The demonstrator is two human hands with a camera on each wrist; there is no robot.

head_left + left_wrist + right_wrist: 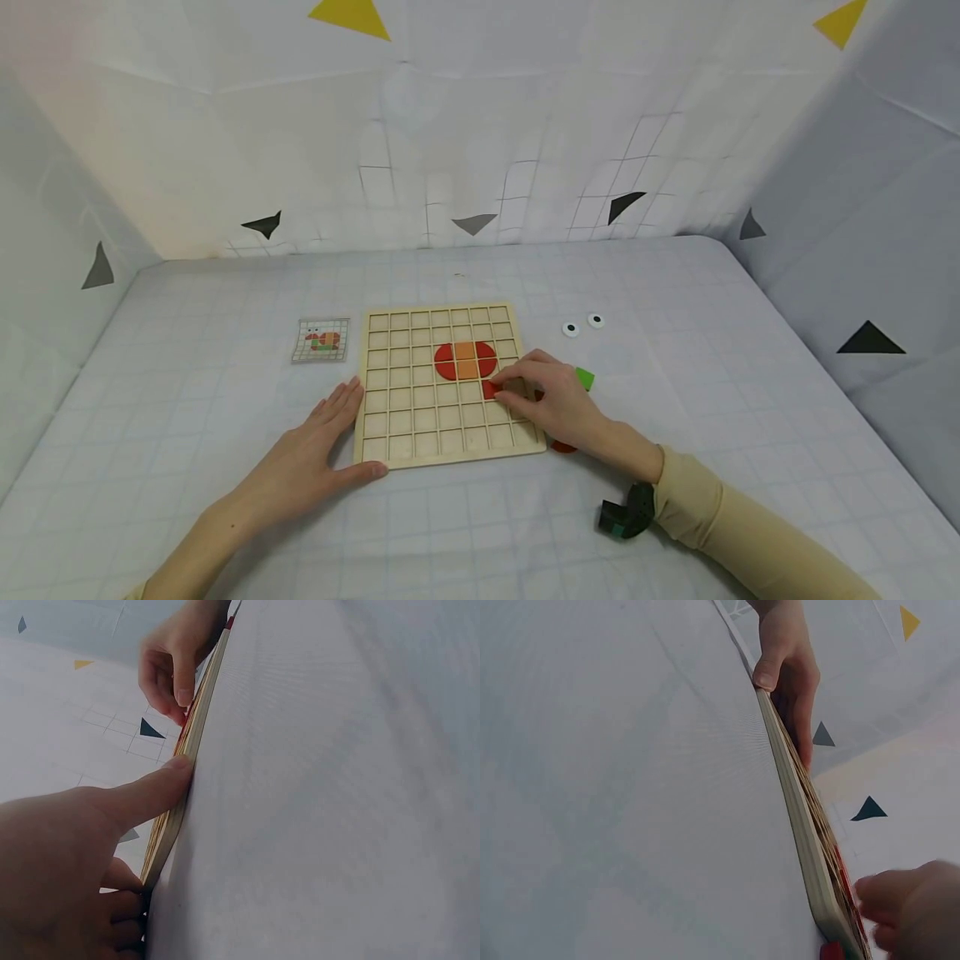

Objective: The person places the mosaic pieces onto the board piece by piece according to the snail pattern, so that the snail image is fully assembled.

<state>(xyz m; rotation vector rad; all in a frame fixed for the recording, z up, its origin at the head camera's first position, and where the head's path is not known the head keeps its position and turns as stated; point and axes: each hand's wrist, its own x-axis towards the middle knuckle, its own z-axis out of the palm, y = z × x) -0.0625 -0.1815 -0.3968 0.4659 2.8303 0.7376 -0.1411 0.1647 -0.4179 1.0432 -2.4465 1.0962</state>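
A light wooden grid board (420, 421) lies on the table. Red quarter-round tiles (444, 362) flank orange square tiles (466, 352) in its cells. My right hand (551, 396) is over the board's right side, thumb and index finger pinching a small red tile (490, 389) at a cell just below the rounded shape. My left hand (307, 462) rests at the board's left edge, fingers extended along the side and thumb on the near left corner. From the left wrist view, that thumb lies on the board's edge (180, 814). The right fingertips are blurred in the right wrist view.
Left of the board lies a small picture card (321, 340) with a coloured figure on a grid. Two round eye pieces (571, 329) are at the back right. A green tile (585, 378) and a red tile (564, 447) are partly hidden by the right hand.
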